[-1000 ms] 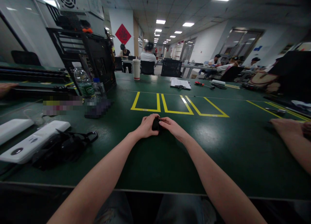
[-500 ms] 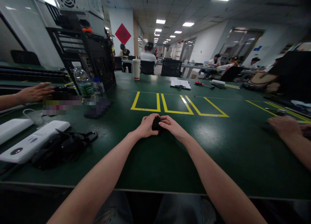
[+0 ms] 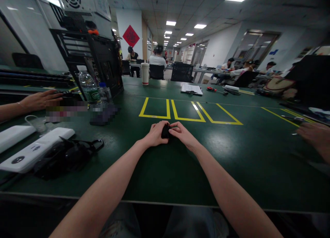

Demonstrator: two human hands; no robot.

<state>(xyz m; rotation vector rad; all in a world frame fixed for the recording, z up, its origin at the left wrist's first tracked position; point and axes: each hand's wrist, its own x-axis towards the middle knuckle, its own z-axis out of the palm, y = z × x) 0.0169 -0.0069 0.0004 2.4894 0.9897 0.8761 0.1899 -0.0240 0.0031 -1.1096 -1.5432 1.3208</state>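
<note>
Behind 3 taped outlines (image 3: 185, 119) lie a clipboard (image 3: 191, 89) and, further right, a screwdriver (image 3: 211, 89).

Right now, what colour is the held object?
The held object is black, clearest in the head view.

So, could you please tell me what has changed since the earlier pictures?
A co-worker's hand on the left side has reached further rightward; another person's hand at the right edge has shifted rightward. The left hand still holds the small black object, and the right hand stays at its side.
</note>
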